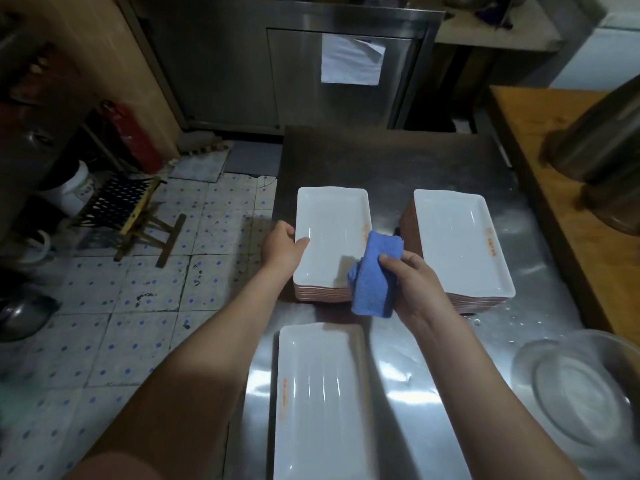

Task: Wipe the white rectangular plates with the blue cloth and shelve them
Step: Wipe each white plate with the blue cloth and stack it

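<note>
- The left hand grips the left rim of the top plate, with the thumb lying over the rim and the fingers curled at its edge.
- That plate crowns the left stack of white rectangular plates, which stands on the steel table close to its left edge.
- The right hand clutches the folded blue cloth, fingers wrapped round it. The cloth sits over the near right corner of the same plate, but whether it presses on the surface cannot be told.
- A right stack of like plates stands beside the first, apart from it, with orange print along the right rim of its top plate.
- A near plate, also white, lies on the table closer to the person, between the forearms.
- A clear bowl sits at the table's near right corner, with water drops on the steel beside it.
- A wooden counter runs along the right and bears a metal pot.
- On the tiled floor to the left stands a folding stool, with a red fire extinguisher beyond it.
</note>
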